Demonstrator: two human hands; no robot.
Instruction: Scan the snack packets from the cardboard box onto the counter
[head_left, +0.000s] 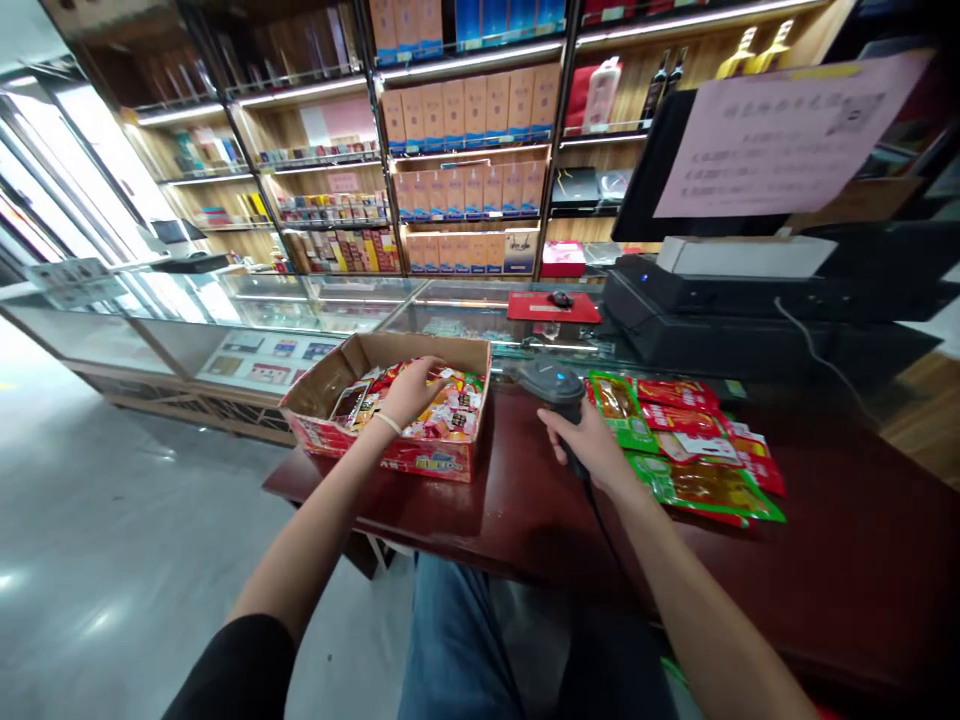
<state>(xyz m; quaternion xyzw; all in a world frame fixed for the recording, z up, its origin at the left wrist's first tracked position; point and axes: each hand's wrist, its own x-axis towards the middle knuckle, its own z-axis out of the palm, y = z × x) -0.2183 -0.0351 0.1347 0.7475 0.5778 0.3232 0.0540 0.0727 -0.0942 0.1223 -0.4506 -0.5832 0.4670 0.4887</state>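
My left hand [412, 393] is down in an open cardboard box [420, 462], over a heap of small red, white and yellow snack packets [454, 410]. Its visible fingers are apart, though their tips partly merge with the packets; I see nothing held in them. In my right hand [589, 440] is a black barcode scanner [553, 383] with a blue light on top, its cable hanging down past the table edge. Just right of that hand lie flat snack pouches: green-edged ones [705, 485] with brown contents and red ones [679, 393].
The box and pouches rest on a dark red wooden table [517, 490]. Behind stand a glass display counter [322, 300], a red mat [536, 306] with a mouse [560, 299], and a monitor with a pink paper sheet [780, 140]. Shelves of boxed goods [472, 110] line the wall.
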